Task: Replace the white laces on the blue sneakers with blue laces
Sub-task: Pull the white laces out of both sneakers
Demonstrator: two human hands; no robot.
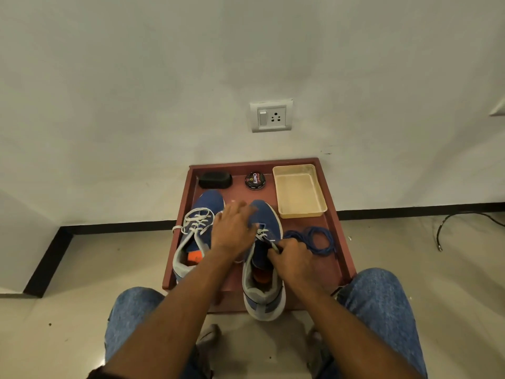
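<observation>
Head view: two blue sneakers on a reddish wooden tray [332,222] set on the floor against the wall. Right sneaker [266,242] heel toward the person, white lace [263,234] partly drawn out of the upper eyelets. Left sneaker [198,231] fully laced in white. Blue laces [314,239] lie coiled on the tray just beside the right sneaker.

Right hand [292,259]: fingers curled, pinching the white lace near the tongue. Left hand [232,231]: fingers extended and loosely spread, pressing on the forefoot; motion blur at the tips.

Handling, judged: lace is light, limp, flat-woven, likely to drag in the eyelets. Best taken close to the eyelet and pulled one crossing at a time. Shoe is soft and light, so it needs holding down.
</observation>
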